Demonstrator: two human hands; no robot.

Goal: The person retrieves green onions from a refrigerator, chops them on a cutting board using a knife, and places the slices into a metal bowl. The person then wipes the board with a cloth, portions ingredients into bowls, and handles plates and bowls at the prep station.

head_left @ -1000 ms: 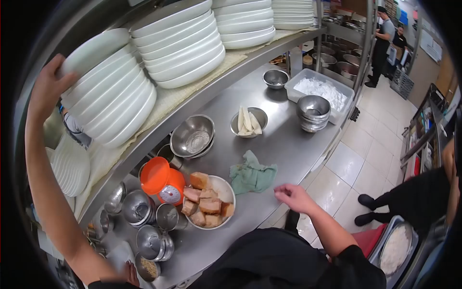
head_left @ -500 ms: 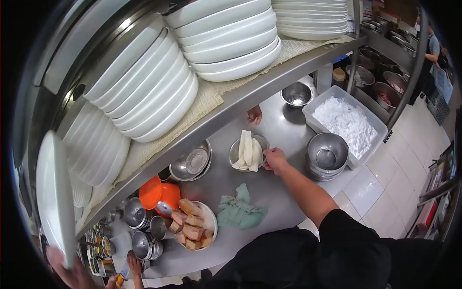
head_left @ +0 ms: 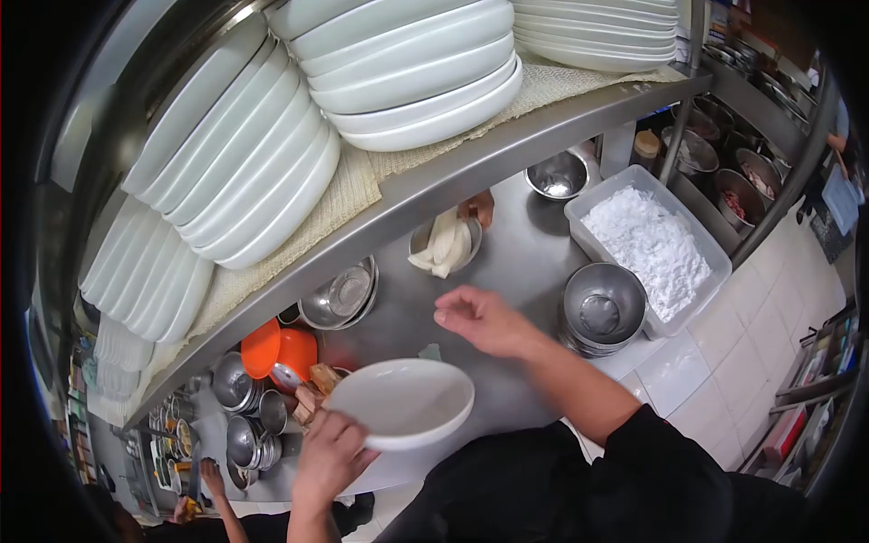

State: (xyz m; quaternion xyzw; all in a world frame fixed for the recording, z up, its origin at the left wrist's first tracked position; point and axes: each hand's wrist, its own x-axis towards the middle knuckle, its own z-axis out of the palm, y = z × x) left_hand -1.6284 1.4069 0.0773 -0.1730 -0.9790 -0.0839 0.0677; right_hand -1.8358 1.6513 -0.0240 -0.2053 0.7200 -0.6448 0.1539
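A shallow white oval bowl (head_left: 407, 398) is tilted low over the counter, and my left hand (head_left: 335, 454) grips its left rim. My right hand (head_left: 482, 321) hovers over the steel counter with fingers apart and nothing in them. Beyond it, a steel bowl (head_left: 472, 246) holds pale white strips (head_left: 445, 242). Another person's hand (head_left: 478, 208), reaching from under the shelf, is at that bowl's far edge. Behind the white bowl, chunks of cooked-looking meat (head_left: 312, 398) are partly hidden, and only a corner of the green cloth (head_left: 432, 351) shows.
Overhead, a shelf (head_left: 507, 136) carries stacks of white dishes (head_left: 407, 77). Stacked steel bowls (head_left: 602, 312) and a tub of white powder (head_left: 647, 244) stand right. An orange container (head_left: 281, 348) and more steel bowls (head_left: 339, 294) are left. A co-worker's hand (head_left: 213, 475) is near a knife.
My left hand brought the white bowl from the far left to in front of me. My right hand let go of the steel bowl and drew back; the other person's hand reached it.
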